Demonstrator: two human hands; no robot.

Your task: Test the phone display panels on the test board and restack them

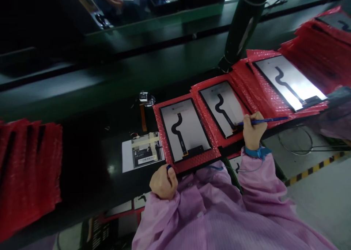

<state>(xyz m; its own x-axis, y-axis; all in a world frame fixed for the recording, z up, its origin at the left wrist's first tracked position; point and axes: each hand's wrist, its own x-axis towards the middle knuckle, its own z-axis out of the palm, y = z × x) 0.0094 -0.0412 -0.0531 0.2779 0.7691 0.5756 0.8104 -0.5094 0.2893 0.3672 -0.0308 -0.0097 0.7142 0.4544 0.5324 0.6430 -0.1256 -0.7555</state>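
Middle panel (225,104) lies on red wrap (202,106), ribbon (227,119) up; from where I stand the right hand (253,130), at its right edge, has fingers pinched round a pen (270,120), tip by the ribbon's lower end, contact unclear. Left hand (163,182), left of the middle panel and nearer the wearer, is curled on a small blue piece (168,167). Est. handling: panel light, stiff, slick-faced, easily cracked, ribbon soft and tearable; best held by opposite long edges, clear of the ribbon.
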